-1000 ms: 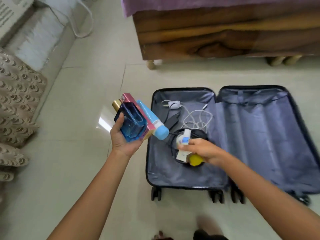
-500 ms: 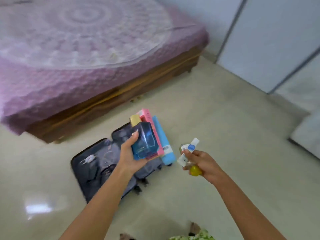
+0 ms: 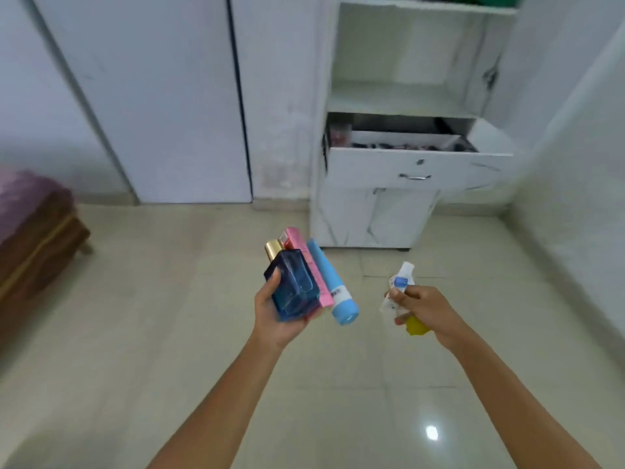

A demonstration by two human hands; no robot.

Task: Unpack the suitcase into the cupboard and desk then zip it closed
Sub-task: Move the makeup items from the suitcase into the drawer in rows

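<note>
Arms: two forearms enter from the bottom edge, both bare from the frame edge to the wrist; no sleeve or cuff shows on either.
Left hand (image 3: 275, 311): bare, with no glove, ring or band on the parts that show; the thumbnail is short and plain.
Right hand (image 3: 426, 314): bare as well; no ring shows on the knuckles, and the wrist carries no watch or bracelet.
Clothing: none within the frame.

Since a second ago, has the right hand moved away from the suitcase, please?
Yes. The right hand, then inside the suitcase, now grips small containers above bare floor, facing the open drawer.
</note>
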